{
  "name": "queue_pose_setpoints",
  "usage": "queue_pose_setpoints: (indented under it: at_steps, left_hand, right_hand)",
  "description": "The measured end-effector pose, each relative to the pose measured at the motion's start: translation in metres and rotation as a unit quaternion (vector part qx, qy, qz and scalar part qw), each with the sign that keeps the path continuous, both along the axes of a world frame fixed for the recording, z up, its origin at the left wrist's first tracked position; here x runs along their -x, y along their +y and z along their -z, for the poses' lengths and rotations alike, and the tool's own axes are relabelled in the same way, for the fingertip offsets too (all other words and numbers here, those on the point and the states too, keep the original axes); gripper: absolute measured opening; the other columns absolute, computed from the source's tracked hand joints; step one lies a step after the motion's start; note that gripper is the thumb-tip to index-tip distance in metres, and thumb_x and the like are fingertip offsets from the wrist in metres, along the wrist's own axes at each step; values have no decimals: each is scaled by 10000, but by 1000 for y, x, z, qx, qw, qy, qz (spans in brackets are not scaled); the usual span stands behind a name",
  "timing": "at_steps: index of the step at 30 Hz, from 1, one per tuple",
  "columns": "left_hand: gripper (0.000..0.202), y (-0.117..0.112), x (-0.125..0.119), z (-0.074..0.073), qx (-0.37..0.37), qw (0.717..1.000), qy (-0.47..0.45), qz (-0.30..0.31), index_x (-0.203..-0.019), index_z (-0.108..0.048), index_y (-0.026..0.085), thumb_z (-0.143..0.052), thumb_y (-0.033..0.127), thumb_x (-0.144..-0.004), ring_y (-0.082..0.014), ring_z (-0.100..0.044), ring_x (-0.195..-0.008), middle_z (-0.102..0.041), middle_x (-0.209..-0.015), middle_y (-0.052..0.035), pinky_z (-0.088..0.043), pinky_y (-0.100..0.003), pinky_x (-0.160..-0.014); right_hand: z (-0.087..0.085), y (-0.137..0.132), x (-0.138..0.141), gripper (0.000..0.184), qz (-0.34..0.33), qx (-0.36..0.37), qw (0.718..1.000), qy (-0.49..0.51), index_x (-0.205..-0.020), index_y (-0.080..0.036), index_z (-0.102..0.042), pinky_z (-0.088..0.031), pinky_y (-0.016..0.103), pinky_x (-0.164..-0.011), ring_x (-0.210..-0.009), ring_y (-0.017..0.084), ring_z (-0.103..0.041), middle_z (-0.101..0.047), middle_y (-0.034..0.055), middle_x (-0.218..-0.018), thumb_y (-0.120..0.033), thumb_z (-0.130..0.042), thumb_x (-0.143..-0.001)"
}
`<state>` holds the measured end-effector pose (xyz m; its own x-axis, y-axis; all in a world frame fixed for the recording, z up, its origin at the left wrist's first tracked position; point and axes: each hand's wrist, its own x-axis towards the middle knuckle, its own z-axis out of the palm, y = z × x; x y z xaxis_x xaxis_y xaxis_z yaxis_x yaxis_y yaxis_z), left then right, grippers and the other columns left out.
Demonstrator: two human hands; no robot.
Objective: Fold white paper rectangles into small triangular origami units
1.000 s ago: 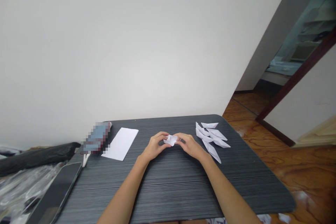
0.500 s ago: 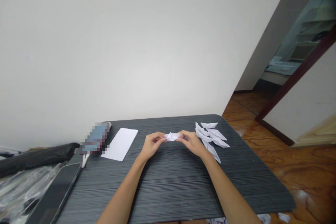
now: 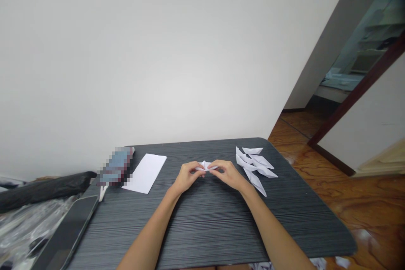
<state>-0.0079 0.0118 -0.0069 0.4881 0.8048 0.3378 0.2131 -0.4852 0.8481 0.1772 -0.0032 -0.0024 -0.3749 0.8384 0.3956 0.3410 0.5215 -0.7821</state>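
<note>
Between my two hands is a small white folded paper boat (image 3: 205, 166), held over the middle of the table. My left hand (image 3: 187, 176) pinches its left side with thumb and fingers. From the other side my right hand (image 3: 228, 174) pinches it too, and the fingertips of both hands nearly meet at its centre. Parts of the boat are covered by my fingers. Several finished-looking white paper boats (image 3: 253, 163) lie in a loose group just right of my right hand. A stack of white paper sheets (image 3: 146, 173) rests to the left of my left hand.
The dark wood-grained table (image 3: 202, 228) stands against a white wall (image 3: 196, 59). At its left lie a blurred-out object (image 3: 115, 166) and a dark phone-like slab (image 3: 68, 232). Plastic-wrapped things (image 3: 31, 223) sit beyond the left edge. Paper scraps (image 3: 342, 262) lie on the floor at right.
Both hands have moved inward along the paper boat, so the fingertips are closer together and cover more of it. The other boats and the sheets stay put.
</note>
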Motion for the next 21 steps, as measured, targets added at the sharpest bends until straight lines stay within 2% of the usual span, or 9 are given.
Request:
queue_pose_setpoints:
  at_steps: [2,5,9,11,17,21]
  left_hand:
    - [216,0,-1,-1,-5,1000,-7,0,-774,-620,123,-519,314,-756,-127,-569,-621,-611,-693,-49,-460,-243,-619]
    - [226,0,0,-2,-20,1000,0,1,-772,-646,134,-513,316,-761,-135,-578,-645,-631,-730,-60,-456,-247,-634]
    - [217,2,1,-1,-28,999,-2,-24,-722,-662,144,-523,309,-754,-165,-593,-739,-653,-778,-62,-446,-264,-703]
    - [238,1,-1,0,-11,999,-11,-33,-710,-656,135,-507,313,-764,-164,-598,-710,-658,-759,-61,-451,-268,-692]
    - [288,-3,-7,-1,83,992,-85,-36,-944,-556,102,-508,321,-763,-147,-608,-605,-660,-717,-68,-472,-251,-595]
    - [385,-1,-7,1,115,989,-95,-18,-1074,-453,95,-517,309,-761,-138,-604,-583,-659,-698,-75,-464,-243,-570]
  right_hand:
    - [-2,0,1,130,-12,-17,1000,-2,-794,-183,-632,-421,262,-656,-725,144,-548,-614,43,-807,-239,-520,-759]
    - [0,1,1,125,6,-25,999,19,-729,-179,-630,-417,273,-682,-746,151,-551,-612,43,-781,-233,-521,-760]
    - [8,5,1,117,34,7,998,58,-660,-161,-579,-418,275,-690,-746,151,-553,-610,42,-770,-241,-542,-737]
    - [12,6,1,143,39,35,996,69,-632,-156,-553,-421,268,-663,-701,142,-552,-604,34,-719,-258,-542,-732]
    - [12,7,3,224,56,129,977,162,-628,-177,-428,-388,219,-486,-487,99,-506,-534,-31,-531,-327,-584,-683]
    - [8,5,6,251,49,155,971,177,-612,-182,-401,-345,199,-416,-411,82,-472,-502,-51,-457,-325,-601,-665]
